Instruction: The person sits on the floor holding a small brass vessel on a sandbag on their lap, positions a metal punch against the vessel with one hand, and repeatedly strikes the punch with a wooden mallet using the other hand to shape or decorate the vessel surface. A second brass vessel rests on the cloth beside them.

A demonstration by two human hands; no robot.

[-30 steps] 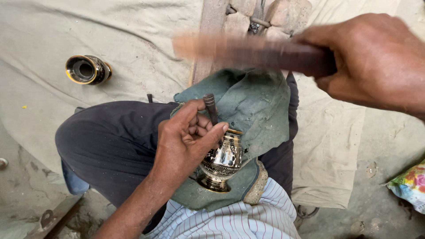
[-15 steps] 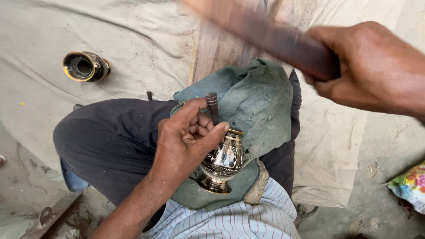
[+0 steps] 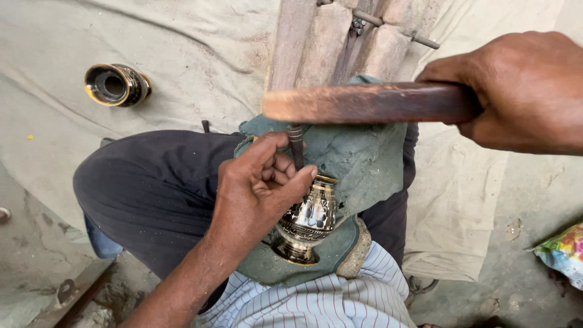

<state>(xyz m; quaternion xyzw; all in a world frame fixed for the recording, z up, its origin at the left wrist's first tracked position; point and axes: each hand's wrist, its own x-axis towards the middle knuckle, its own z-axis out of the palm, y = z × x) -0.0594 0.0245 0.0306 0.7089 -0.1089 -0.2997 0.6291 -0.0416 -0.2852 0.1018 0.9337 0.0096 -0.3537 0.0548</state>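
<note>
A small engraved brass vase (image 3: 308,220) lies on a green cloth pad (image 3: 358,158) on my lap. My left hand (image 3: 258,191) pinches a thin dark metal chisel (image 3: 296,146) upright, its tip on the vase's shoulder. My right hand (image 3: 522,91) grips a brown wooden stick (image 3: 370,103) held level, and its far end rests on top of the chisel's head.
A second dark and brass vase (image 3: 115,84) lies on its side on the beige ground sheet (image 3: 182,48) at the upper left. Wooden boards with metal rods (image 3: 340,36) stand ahead of my knees. A colourful bag (image 3: 565,252) lies at the right edge.
The wooden stick in my right hand swung up and then came down onto the chisel's head. My left hand kept the chisel on the vase.
</note>
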